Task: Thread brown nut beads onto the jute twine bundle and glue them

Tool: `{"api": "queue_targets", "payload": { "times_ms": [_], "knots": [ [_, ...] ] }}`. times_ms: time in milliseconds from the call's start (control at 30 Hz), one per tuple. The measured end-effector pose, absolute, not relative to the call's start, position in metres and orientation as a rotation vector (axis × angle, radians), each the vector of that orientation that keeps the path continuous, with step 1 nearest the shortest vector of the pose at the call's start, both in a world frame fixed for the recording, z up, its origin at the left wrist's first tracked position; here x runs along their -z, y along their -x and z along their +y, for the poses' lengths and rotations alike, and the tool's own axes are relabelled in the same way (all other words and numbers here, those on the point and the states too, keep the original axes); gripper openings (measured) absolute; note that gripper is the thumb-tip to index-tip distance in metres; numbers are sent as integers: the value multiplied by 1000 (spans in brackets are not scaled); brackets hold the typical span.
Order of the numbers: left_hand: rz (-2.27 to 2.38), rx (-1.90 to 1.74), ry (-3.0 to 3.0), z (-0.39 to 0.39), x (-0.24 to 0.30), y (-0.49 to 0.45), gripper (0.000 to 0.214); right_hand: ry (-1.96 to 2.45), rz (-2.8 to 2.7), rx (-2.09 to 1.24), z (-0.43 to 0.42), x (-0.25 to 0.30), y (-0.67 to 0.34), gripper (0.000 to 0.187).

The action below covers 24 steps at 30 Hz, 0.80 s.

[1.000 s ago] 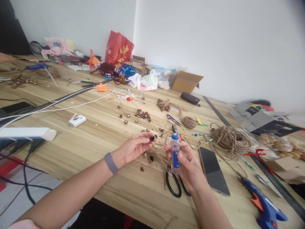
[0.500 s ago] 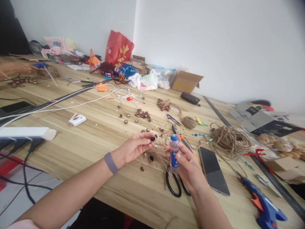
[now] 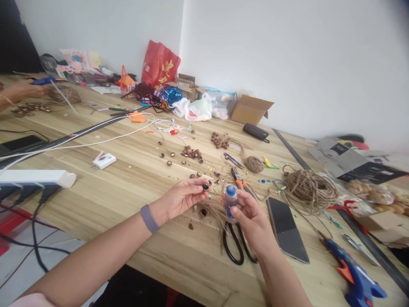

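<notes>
Between the thumb and fingers of my left hand [image 3: 183, 197] is a small dark nutshell half [image 3: 205, 186], its hollow side showing. My right hand [image 3: 252, 217] is closed around a small clear glue bottle [image 3: 230, 202] with a blue top and a blue label, tilted toward me. Beneath that hand lie black-handled scissors [image 3: 234, 253], their blades hidden. Orange-handled pliers [image 3: 239, 181] rest just behind the bottle. Loose twine strands [image 3: 215, 211] and another shell half [image 3: 203, 212] sit on the table below my left fingers.
Several shell pieces [image 3: 191, 153] are scattered farther back. To the right are a black phone [image 3: 287, 230], a twine coil [image 3: 309, 187] and a blue glue gun [image 3: 354, 268]. A power strip [image 3: 38, 179] stands at left. Another person's hand [image 3: 24, 91] holds a blue tool [image 3: 43, 80].
My right hand has tipped the bottle and lowered its top slightly. The shell in my left hand has turned a little, showing its hollow. The other person's hand has moved left.
</notes>
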<state>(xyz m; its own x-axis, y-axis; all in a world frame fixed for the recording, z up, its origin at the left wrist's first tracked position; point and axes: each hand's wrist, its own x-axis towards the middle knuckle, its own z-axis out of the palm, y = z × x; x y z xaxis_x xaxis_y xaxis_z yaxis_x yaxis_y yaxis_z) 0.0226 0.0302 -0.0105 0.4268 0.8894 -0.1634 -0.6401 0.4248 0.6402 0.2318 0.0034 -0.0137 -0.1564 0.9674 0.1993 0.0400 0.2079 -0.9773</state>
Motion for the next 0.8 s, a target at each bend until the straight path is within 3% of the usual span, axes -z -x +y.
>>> {"api": "queue_targets", "payload": {
  "times_ms": [200, 300, 800],
  "knots": [
    [587, -986, -522, 28, 9, -25, 18, 1194, -1935, -6, 3, 12, -236, 24],
    [588, -975, -534, 27, 9, -26, 17, 1186, -2000, 321, -1, 4, -234, 25],
    [568, -887, -626, 25, 13, -28, 23, 1083, -2067, 631, -5, 1, -234, 36]
  ]
}}
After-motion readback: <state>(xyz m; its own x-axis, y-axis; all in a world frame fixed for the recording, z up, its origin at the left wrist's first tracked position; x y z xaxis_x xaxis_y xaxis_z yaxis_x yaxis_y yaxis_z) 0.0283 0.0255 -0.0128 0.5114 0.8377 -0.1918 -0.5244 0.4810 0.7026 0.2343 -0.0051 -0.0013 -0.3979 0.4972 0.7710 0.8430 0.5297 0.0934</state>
